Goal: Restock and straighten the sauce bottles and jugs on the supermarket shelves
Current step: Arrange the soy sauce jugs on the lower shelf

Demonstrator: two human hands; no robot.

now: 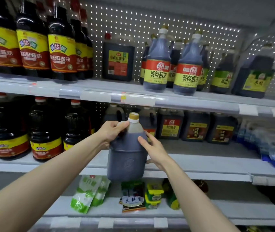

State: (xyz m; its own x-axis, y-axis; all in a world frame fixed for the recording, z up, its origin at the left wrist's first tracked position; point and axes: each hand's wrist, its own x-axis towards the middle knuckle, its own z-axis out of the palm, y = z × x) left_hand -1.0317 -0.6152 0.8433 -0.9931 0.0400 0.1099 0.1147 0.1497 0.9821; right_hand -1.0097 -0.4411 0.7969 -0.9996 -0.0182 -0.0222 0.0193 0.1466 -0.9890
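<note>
Hazard noted. Gripping dark sauce jug by handle with left hand, steadying its side with right hand, fingers straight. Holding jug in air before middle shelf lip. Risking base catching lip, jug swinging into square jugs behind.

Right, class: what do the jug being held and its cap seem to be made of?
The jug: likely translucent plastic, matte; dark liquid shows through, with a moulded emblem on its side. The cap: probably plastic, dull gold over a white collar.
</note>
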